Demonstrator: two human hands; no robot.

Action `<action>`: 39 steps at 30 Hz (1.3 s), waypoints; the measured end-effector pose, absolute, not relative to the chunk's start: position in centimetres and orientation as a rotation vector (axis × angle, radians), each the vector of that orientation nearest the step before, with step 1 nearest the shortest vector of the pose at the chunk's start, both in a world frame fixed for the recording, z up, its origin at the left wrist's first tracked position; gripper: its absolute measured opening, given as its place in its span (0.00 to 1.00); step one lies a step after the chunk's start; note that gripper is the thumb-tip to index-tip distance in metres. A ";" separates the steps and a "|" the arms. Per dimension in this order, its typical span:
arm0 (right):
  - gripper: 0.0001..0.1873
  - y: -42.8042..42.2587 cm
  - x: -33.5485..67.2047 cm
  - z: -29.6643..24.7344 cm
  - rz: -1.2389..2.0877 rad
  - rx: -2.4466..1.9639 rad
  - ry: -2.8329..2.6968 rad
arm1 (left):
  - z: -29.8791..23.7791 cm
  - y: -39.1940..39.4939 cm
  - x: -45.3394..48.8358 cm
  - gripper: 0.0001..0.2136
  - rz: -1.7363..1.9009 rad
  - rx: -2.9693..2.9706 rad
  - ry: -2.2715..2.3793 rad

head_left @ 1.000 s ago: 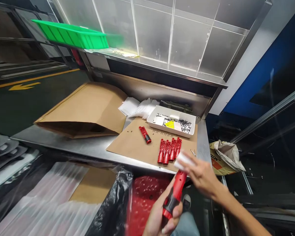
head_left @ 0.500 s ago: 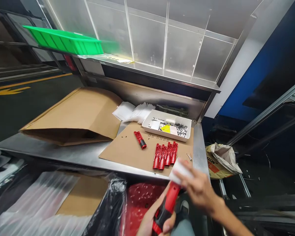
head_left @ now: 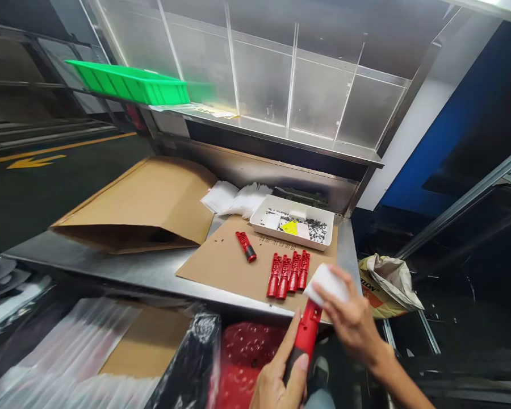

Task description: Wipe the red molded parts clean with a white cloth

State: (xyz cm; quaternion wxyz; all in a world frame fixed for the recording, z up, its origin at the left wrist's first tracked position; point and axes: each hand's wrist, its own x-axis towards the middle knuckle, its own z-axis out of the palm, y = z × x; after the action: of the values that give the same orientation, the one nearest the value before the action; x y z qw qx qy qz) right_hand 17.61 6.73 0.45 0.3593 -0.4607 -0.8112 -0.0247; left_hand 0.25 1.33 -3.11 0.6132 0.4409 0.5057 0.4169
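Steel worktop (head_left: 166,270) ahead, red handle (head_left: 309,334) held just off its front edge!
Left hand (head_left: 279,376) wraps the dark grip (head_left: 295,358), seemingly to steady it; right hand (head_left: 352,316) pinches a white pad (head_left: 324,283) at the top end. Four red shells (head_left: 284,278) sit side by side near the front-right corner, probably for easy reach.

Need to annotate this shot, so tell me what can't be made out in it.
In the head view:
Lower end of the red-and-black piece: hidden by the left hand.
Part of the white pad: covered by the right hand.
Inside of the green bin: mostly hidden by its front wall.
Dark bits in the white tray: too small to identify.
Whatever lies under the translucent wrapping: veiled by it, cut off by the bottom edge.
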 end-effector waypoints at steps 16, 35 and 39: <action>0.27 4.9 19.1 -0.7 -0.164 -1.095 -2.133 | -0.8 1.6 0.4 0.21 1.122 1.072 1.239; 0.27 5.4 19.1 -0.9 -0.028 -1.191 -2.013 | -0.2 2.4 -1.4 0.49 0.848 0.669 0.937; 0.27 6.1 18.2 -0.2 -0.061 -1.242 -1.980 | -0.4 2.2 -0.6 0.48 0.848 0.675 0.934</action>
State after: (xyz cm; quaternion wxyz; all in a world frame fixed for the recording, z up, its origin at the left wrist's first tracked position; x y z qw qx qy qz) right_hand 18.24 6.13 -0.19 0.3911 -0.4888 -0.7795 -0.0239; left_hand -0.63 2.23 -0.45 0.7548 0.3093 0.4283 0.3890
